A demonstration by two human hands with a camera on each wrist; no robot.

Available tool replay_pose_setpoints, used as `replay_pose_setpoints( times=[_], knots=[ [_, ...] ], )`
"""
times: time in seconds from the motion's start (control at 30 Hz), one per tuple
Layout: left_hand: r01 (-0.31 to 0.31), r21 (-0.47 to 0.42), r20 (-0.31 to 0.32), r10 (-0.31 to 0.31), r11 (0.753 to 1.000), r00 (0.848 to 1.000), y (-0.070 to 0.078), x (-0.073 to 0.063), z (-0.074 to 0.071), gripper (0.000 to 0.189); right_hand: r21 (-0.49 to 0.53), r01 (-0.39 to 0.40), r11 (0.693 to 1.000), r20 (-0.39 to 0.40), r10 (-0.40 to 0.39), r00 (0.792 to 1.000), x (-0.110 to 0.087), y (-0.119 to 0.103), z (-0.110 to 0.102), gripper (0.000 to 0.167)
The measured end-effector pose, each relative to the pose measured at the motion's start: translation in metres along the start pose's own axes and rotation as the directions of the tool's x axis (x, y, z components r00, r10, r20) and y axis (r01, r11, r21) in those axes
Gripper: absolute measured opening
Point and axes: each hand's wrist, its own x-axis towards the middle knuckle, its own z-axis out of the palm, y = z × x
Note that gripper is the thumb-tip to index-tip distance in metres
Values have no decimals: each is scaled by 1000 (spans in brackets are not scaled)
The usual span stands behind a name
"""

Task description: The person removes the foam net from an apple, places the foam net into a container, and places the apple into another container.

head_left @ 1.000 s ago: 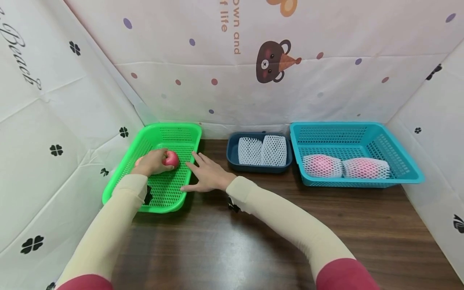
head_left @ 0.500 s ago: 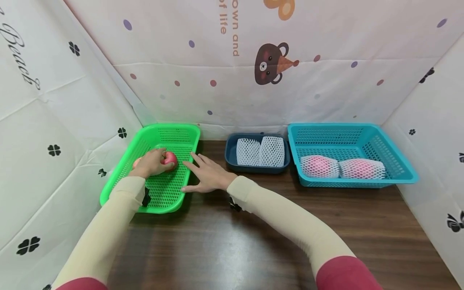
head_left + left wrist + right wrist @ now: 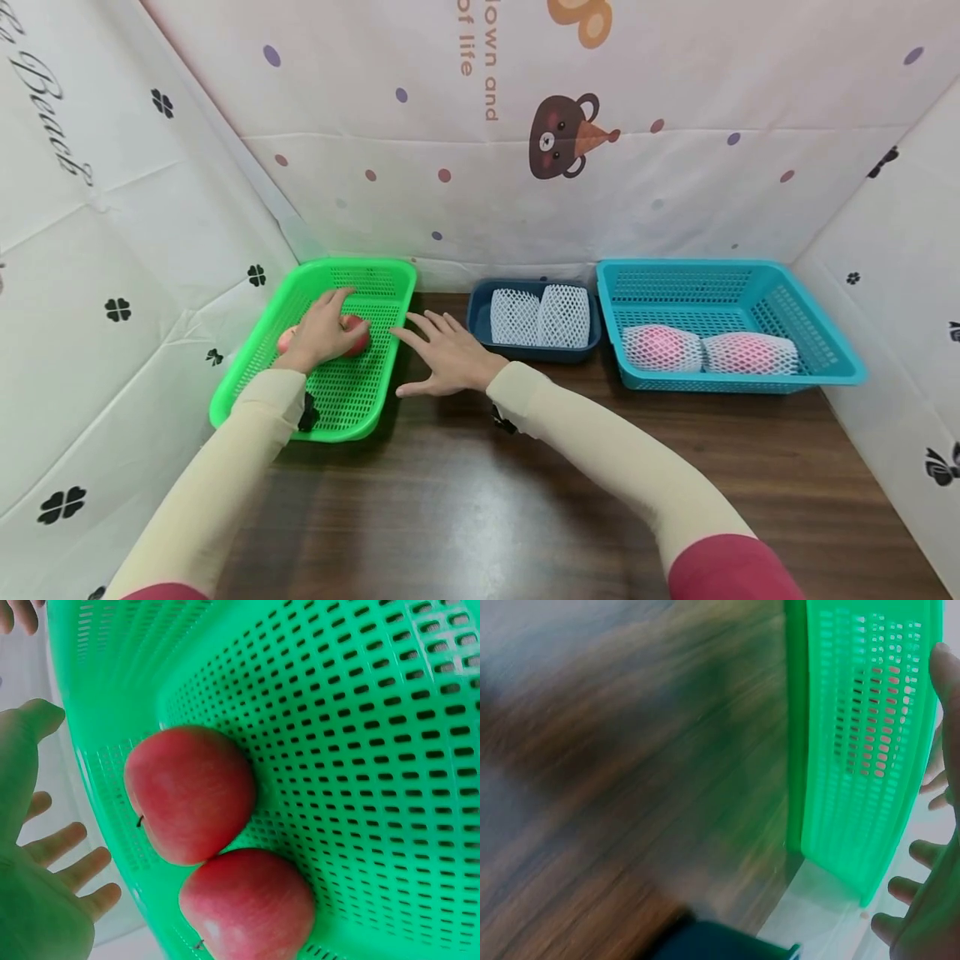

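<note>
Two red apples lie side by side in the green basket (image 3: 348,400); the left wrist view shows one apple (image 3: 191,795) touching the other apple (image 3: 247,904). My left hand (image 3: 322,327) is over them with fingers spread, gripping nothing. In the head view it partly covers both the right apple (image 3: 358,337) and the left one (image 3: 286,337). Just outside the basket's right rim, my right hand (image 3: 453,357) hovers with its fingers apart and straight, holding nothing. From its wrist camera, that hand (image 3: 930,900) appears beside the basket's perforated side wall (image 3: 866,742).
A dark blue tray (image 3: 536,354) with two white foam-net sleeves (image 3: 564,317) stands in the middle. To its right, a blue basket (image 3: 735,383) contains two pink fruits (image 3: 660,347) in foam nets. Patterned cloth walls (image 3: 375,100) surround the brown table (image 3: 450,517).
My left hand has let go of the right apple, its fingers spreading and lifting off. The right hand has drawn slightly to the right, away from the basket's rim.
</note>
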Motion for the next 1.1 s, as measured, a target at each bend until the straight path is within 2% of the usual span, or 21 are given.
replay_pose_setpoints(
  times=[0.4,0.6,0.8,1.1],
  knots=[
    [-26,11,-47,26,1000,999,15,3,4,74,-69,-29,997,-54,25,998,-25,30,-10,100],
    [-52,-3,-55,52,999,997,24,4,5,73,-59,-57,997,-85,52,995,-36,46,-20,99],
    [-85,-20,-95,83,996,992,32,7,9,71,-59,-89,994,-78,85,993,-49,61,-27,100],
    [-114,-27,-104,111,993,988,42,12,16,70,-59,-154,986,-63,151,987,-68,81,-35,101]
  ],
)
